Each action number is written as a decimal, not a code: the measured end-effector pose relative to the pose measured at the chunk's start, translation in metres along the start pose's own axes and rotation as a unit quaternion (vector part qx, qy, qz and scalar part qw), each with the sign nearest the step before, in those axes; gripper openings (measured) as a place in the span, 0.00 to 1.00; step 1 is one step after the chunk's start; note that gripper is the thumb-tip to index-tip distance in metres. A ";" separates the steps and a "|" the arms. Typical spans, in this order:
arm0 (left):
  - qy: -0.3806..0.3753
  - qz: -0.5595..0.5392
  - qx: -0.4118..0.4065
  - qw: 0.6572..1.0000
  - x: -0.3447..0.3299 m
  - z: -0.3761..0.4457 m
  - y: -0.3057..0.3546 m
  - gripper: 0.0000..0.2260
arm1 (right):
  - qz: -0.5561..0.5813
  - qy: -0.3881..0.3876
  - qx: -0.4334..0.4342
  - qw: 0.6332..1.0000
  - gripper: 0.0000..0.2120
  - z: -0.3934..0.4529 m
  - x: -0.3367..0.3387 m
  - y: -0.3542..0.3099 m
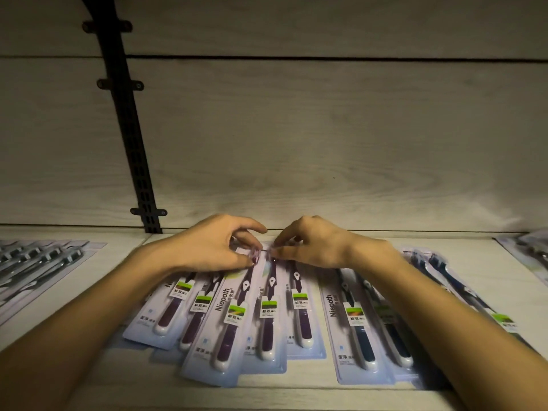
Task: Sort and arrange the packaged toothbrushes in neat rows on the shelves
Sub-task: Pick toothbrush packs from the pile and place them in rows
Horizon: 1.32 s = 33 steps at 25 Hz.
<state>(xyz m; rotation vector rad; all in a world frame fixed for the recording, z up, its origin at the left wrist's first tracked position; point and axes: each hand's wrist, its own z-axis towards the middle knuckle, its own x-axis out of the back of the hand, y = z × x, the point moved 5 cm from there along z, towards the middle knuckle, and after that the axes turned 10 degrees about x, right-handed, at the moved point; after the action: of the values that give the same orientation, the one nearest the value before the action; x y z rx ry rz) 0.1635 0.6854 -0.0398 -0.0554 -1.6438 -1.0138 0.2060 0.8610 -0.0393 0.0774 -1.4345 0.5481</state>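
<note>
both hands' grip (268, 251) pinches purple toothbrush packs (231, 318) on shelf (89, 292)

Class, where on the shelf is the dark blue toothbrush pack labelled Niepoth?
In the head view, the blue Niepoth pack lies right of centre, beside the purple packs, under the right forearm.

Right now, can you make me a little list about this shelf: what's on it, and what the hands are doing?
place: pale wooden shelf, dim light
middle: purple toothbrush packs, overlapping, fanned out
right of them: blue packs
far left: grey packs
left hand: fingers curled at the purple packs' top ends
right hand: the same, close beside the left
back wall: black bracket strip
</note>
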 end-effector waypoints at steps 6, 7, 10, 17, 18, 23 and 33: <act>0.023 -0.018 -0.008 1.000 0.001 0.000 0.000 0.22 | -0.009 -0.008 0.000 1.000 0.21 -0.001 0.002 -0.005; 0.036 -0.017 -0.011 0.999 0.001 0.001 -0.001 0.21 | -0.005 -0.011 -0.001 1.000 0.21 -0.002 0.003 -0.004; 0.071 -0.007 -0.022 0.997 -0.001 0.003 -0.001 0.20 | 0.014 -0.022 -0.006 1.000 0.20 -0.004 0.006 -0.002; 0.032 -0.058 -0.006 0.998 -0.003 0.001 0.001 0.24 | -0.005 -0.045 -0.013 0.999 0.21 -0.006 0.007 -0.005; 0.038 -0.085 -0.011 0.996 0.003 0.001 0.001 0.25 | -0.012 -0.049 -0.014 0.999 0.21 -0.006 0.007 -0.005; 0.134 0.027 0.030 0.990 0.048 -0.001 -0.022 0.18 | -0.074 0.010 -0.006 0.997 0.26 -0.003 0.007 -0.011; 0.008 0.104 0.059 0.993 0.033 -0.002 -0.039 0.26 | -0.095 0.036 0.035 0.994 0.33 -0.002 -0.011 -0.029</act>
<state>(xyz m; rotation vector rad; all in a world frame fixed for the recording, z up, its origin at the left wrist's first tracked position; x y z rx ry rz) 0.1334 0.6445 -0.0349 -0.1359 -1.6424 -0.7550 0.2194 0.8325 -0.0422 0.2456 -1.3205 0.4392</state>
